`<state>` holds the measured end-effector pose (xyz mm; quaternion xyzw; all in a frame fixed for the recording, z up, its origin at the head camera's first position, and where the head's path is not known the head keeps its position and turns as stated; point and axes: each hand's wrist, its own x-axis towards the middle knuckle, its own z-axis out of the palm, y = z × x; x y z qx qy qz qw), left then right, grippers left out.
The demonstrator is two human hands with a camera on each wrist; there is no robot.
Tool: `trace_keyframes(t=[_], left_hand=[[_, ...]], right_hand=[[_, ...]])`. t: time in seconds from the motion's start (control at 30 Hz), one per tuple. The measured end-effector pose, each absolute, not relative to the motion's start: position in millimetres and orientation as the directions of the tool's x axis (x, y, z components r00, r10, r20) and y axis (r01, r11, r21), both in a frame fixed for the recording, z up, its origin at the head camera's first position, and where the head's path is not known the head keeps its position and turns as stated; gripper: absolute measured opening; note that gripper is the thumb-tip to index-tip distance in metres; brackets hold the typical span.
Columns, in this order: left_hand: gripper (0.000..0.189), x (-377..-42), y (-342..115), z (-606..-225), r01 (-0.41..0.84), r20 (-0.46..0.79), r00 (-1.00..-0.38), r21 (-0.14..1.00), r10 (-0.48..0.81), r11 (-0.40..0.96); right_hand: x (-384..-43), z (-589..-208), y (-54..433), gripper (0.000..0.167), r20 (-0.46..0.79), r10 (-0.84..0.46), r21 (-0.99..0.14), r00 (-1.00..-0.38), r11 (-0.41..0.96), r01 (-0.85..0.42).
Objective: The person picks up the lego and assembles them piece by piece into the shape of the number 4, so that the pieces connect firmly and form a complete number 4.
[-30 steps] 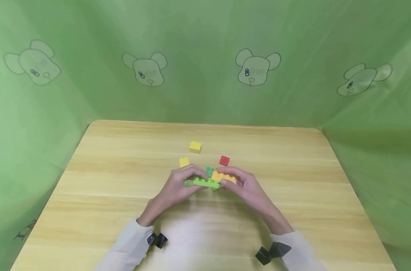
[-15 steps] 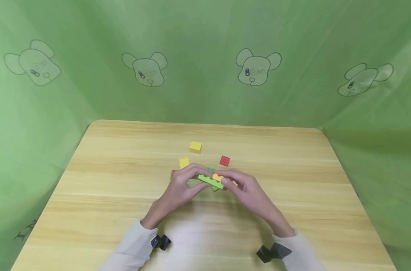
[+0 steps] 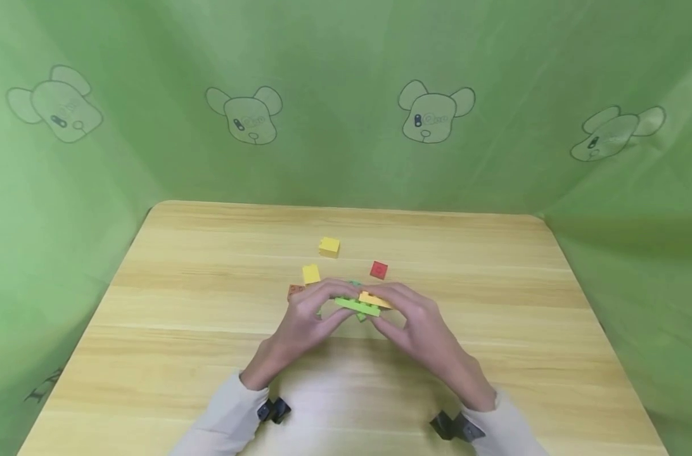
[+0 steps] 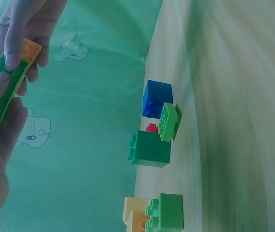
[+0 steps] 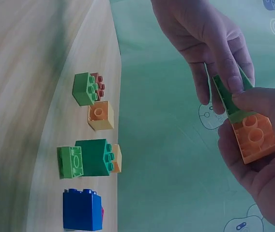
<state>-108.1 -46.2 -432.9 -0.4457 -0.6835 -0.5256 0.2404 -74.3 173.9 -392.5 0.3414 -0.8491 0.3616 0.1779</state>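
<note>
Head view: bright, diffuse light, seemingly from above; pale glare on the near part of the table [image 3: 334, 399]; soft shadows beneath left hand [image 3: 303, 320] and right hand [image 3: 422, 323]; curtain [image 3: 340, 174] unevenly lit, print lettering blurred. Wrist views: dimmer, hazy, cool blue-green cast; faint shadow bands across the tabletop; grain smeared; table edge slightly bowed in the right one.

Green cloth [image 3: 346, 174] behind a wood-grain tabletop [image 3: 186, 329]

The cloth hangs beyond the tabletop and along both sides, softly creased. Four outlined animal heads [image 3: 251, 120] with large ears run across it, the outer two slanted. Dark lettering [image 3: 40, 387], hard to read, shows low on the left. The tabletop has pale, streaky grain and rounded far corners; a whitish glare [image 3: 346, 392] lies on its near middle.
</note>
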Motion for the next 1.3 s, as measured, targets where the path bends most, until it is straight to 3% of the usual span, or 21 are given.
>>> trace_keyframes(t=[0.3, 0.97, 1.3], left_hand=[[0.033, -106.0, -44.5, -429.2, 0.894, 0.829, -0.438, 0.441, 0.347, 0.073], [0.043, -104.1, -50.1, -428.7, 0.877, 0.787, -0.468, 0.471, 0.402, 0.098], [0.044, -104.7, -52.3, -427.5, 0.858, 0.760, -0.497, 0.504, 0.419, 0.102]], right_hand=[[-73.6, -385.5, 173.6, 0.044, 0.622, -0.453, -0.419, -0.638, 0.496, -0.760], [-73.9, -387.1, 173.1, 0.049, 0.572, -0.437, -0.492, -0.694, 0.494, -0.717], [-76.9, -387.5, 171.4, 0.050, 0.627, -0.399, -0.490, -0.669, 0.466, -0.737]])
